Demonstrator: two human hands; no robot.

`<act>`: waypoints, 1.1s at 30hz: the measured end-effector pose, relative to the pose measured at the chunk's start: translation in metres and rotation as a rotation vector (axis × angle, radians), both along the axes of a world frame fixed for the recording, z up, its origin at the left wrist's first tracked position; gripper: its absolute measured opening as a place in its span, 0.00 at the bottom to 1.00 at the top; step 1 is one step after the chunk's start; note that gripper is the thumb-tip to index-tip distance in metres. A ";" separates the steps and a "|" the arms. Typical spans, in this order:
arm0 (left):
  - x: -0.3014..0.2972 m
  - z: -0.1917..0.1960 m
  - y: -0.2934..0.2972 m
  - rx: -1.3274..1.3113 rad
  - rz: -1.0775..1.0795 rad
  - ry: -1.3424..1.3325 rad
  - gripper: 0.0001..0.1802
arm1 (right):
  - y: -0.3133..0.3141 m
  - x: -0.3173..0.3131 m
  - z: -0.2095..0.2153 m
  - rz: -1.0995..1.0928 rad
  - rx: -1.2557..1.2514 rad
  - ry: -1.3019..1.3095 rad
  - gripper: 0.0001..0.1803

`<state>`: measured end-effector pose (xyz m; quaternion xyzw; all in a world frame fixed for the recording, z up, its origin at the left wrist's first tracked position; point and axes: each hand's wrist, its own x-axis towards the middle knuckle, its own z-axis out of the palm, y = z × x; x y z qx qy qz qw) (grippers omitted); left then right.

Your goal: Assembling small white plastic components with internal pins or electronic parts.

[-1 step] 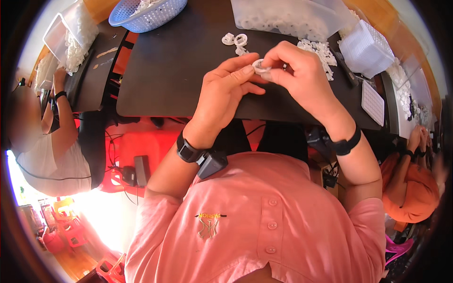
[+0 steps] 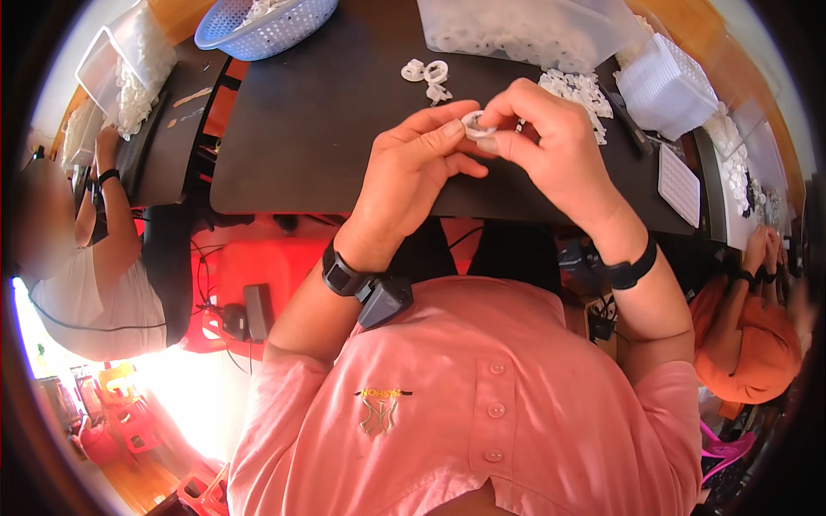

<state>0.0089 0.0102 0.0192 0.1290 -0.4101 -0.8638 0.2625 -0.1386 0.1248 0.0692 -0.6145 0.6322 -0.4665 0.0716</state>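
Here, at the far left, a co-worker in a pale shirt (image 2: 103, 297) sits at another table. A blue basket (image 2: 280, 34) stands at the far edge of the dark table (image 2: 301, 142). Nearer, the left hand (image 2: 409, 163) pinches a white ring (image 2: 479, 131) between thumb and fingers, above the tabletop; small white parts (image 2: 430, 73) lie just beyond. A clear bin (image 2: 525, 26) stands behind. The right hand (image 2: 559, 138) grips the ring's right side with thumb and forefinger. Farther right come a pile of white pieces (image 2: 589, 96), stacked clear trays (image 2: 667, 90) and a white grid tray (image 2: 679, 187).
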 end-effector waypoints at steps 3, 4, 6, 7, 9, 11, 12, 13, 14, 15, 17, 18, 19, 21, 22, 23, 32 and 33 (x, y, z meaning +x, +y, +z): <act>-0.004 -0.008 0.004 0.138 -0.124 0.132 0.17 | 0.014 0.007 -0.007 -0.022 -0.079 -0.012 0.08; -0.005 -0.010 0.005 0.157 -0.140 0.147 0.16 | 0.017 0.008 -0.010 -0.030 -0.129 -0.010 0.09; -0.006 -0.015 0.005 0.156 -0.168 0.167 0.15 | 0.023 0.009 -0.015 -0.029 -0.145 -0.057 0.09; -0.006 -0.016 0.006 0.152 -0.188 0.191 0.15 | 0.026 0.010 -0.016 -0.036 -0.130 -0.105 0.10; -0.006 -0.013 0.010 0.118 -0.161 0.175 0.14 | 0.030 0.010 -0.021 -0.039 -0.119 -0.160 0.11; -0.006 -0.012 0.012 0.086 -0.137 0.160 0.14 | 0.031 0.011 -0.026 -0.051 -0.069 -0.341 0.15; -0.007 -0.013 0.012 0.042 -0.129 0.143 0.14 | 0.032 0.012 -0.027 -0.055 -0.069 -0.345 0.15; -0.008 -0.014 0.012 -0.001 -0.121 0.125 0.15 | 0.033 0.013 -0.028 -0.056 -0.074 -0.363 0.16; -0.008 -0.014 0.014 -0.003 -0.122 0.120 0.15 | 0.035 0.015 -0.029 -0.052 -0.082 -0.381 0.16; -0.009 -0.015 0.015 0.006 -0.135 0.133 0.14 | 0.036 0.015 -0.029 -0.052 -0.085 -0.386 0.16; -0.011 -0.015 0.016 0.015 -0.151 0.142 0.12 | 0.038 0.016 -0.028 -0.014 -0.100 -0.526 0.16; -0.012 -0.014 0.017 0.065 -0.170 0.162 0.11 | 0.039 0.015 -0.029 -0.016 -0.103 -0.529 0.16; -0.012 -0.014 0.018 0.115 -0.188 0.182 0.11 | 0.039 0.013 -0.030 -0.016 -0.108 -0.582 0.15; -0.014 -0.013 0.019 0.102 -0.188 0.159 0.09 | 0.041 0.009 -0.028 -0.016 -0.115 -0.637 0.14; -0.015 -0.013 0.020 0.090 -0.186 0.139 0.08 | 0.044 0.006 -0.023 -0.013 -0.034 -0.641 0.13; -0.016 -0.013 0.020 0.090 -0.187 0.138 0.08 | 0.046 0.004 -0.019 -0.011 0.046 -0.644 0.11; -0.015 -0.015 0.020 0.074 -0.260 0.078 0.15 | 0.044 0.002 -0.011 -0.011 0.061 -0.826 0.13; -0.014 -0.015 0.020 0.066 -0.284 0.087 0.16 | 0.043 0.000 -0.011 -0.010 0.063 -0.825 0.13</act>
